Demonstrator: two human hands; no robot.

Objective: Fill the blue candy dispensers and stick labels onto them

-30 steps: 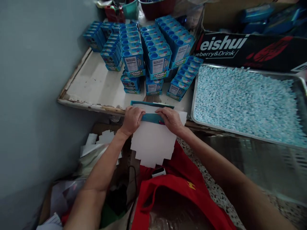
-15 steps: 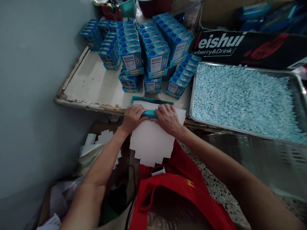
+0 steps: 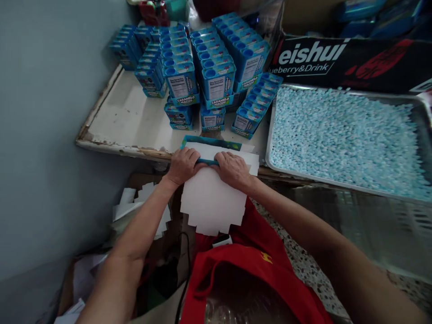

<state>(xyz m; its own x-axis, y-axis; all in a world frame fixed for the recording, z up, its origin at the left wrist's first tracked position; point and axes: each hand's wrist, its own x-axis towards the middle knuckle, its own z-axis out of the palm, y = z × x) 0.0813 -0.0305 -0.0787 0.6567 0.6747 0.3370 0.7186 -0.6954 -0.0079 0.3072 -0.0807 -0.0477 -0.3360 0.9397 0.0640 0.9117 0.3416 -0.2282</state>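
Reaching forward, palm-down | gripping card (image 3: 207,161) with left hand (image 3: 184,164) and right hand (image 3: 232,169), close together | coloured blue and white, apparently creased lengthwise, partly covered by grip | at front edge of counter (image 3: 116,119)

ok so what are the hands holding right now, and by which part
The left hand and right hand hold a blue-and-white card piece by its near edge, one toward each end.
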